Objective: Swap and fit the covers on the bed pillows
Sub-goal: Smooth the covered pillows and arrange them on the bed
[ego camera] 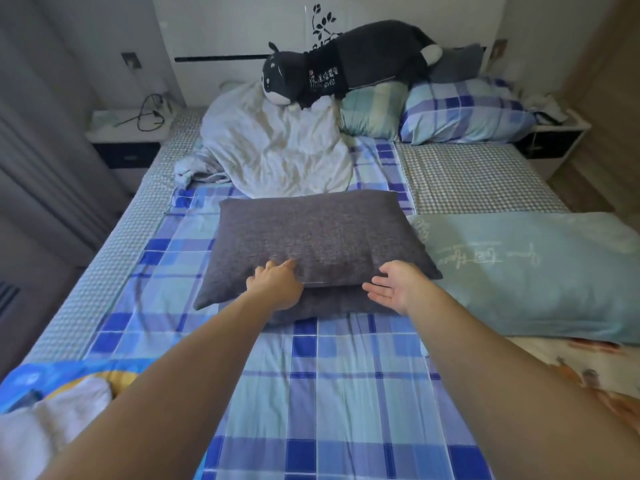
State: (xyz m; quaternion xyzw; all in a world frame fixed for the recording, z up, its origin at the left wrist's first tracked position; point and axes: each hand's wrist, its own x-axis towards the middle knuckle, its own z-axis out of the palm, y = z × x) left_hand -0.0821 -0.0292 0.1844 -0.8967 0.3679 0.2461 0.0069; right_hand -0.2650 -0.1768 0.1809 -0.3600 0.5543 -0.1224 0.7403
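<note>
White headboard wall (242,26), 2 nightstands (128,147) (550,143), grey curtains (38,133) left.

— What sort of room is this?
— A home bedroom: a wide bed under a blue plaid cotton sheet (346,393), striped and plaid pillows (464,112) at its head, a dark plush dog (346,64) above them, white nightstands (128,133) flanking it
</note>
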